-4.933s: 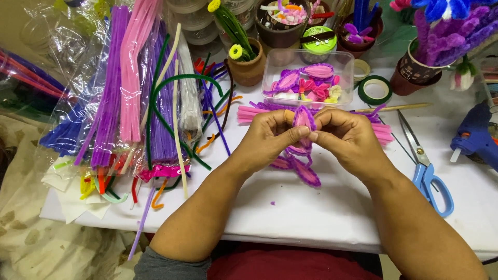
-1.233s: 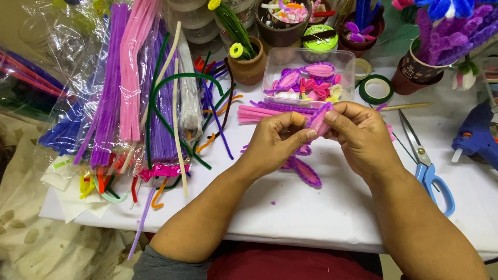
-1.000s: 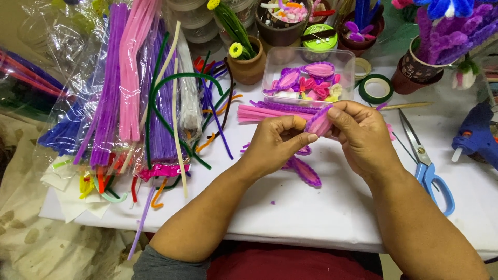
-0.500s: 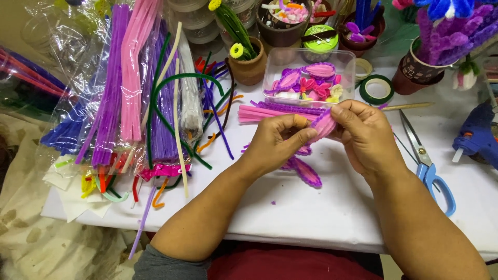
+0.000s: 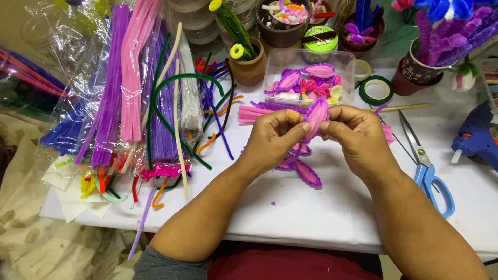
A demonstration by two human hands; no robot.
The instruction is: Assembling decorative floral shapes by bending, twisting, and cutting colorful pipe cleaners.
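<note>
On a cluttered white craft table (image 5: 321,218), the left hand (image 5: 272,137) and right hand (image 5: 358,137) pinch a pink-and-purple pipe-cleaner petal (image 5: 315,116) upright at frame centre, fingertips closed on it, likely to steady its shape.

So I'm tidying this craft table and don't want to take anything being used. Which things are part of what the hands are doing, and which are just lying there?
In use:
- pink and purple petal, pinched by left hand and right hand
- finished petals under the hands

Lying about:
- scissors
- glue gun
- tape roll
- pipe cleaner bundles
- clear box of petals
</note>
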